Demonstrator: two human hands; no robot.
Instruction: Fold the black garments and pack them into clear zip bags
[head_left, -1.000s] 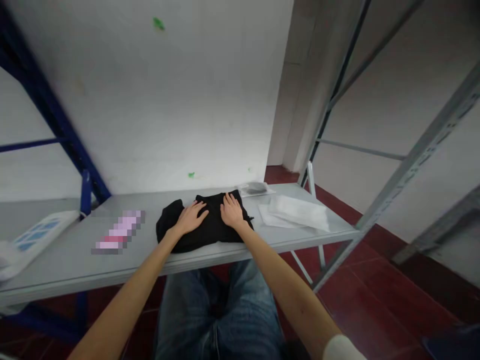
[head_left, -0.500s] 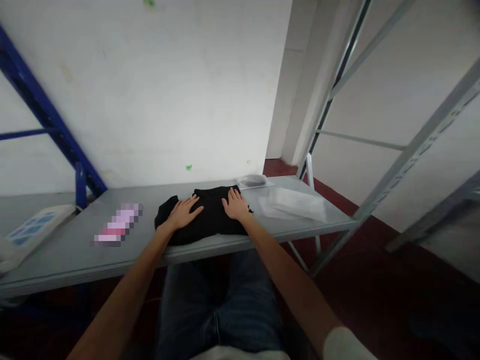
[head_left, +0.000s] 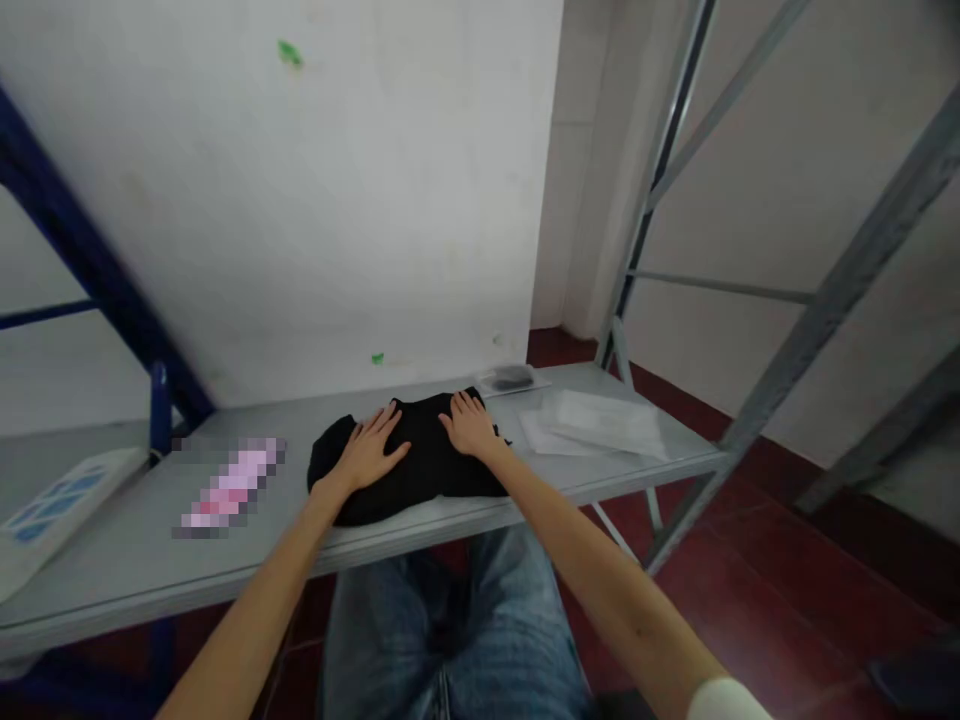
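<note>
At the centre of the frame, the left hand (head_left: 370,452) and the right hand (head_left: 469,424) are resting palm-down on a black cloth bundle (head_left: 424,455) lying on the counter (head_left: 150,540), each grip lying wide and flat rather than closing around anything, probably so that the two are pinning it evenly from left and right. The black cloth bundle is lying along the counter's front edge, likely for easy reach, while white packets (head_left: 600,422) at centre right and a clear packet (head_left: 512,378) to their upper left are sitting beside it, apparently leaving the hands unobstructed.
</note>
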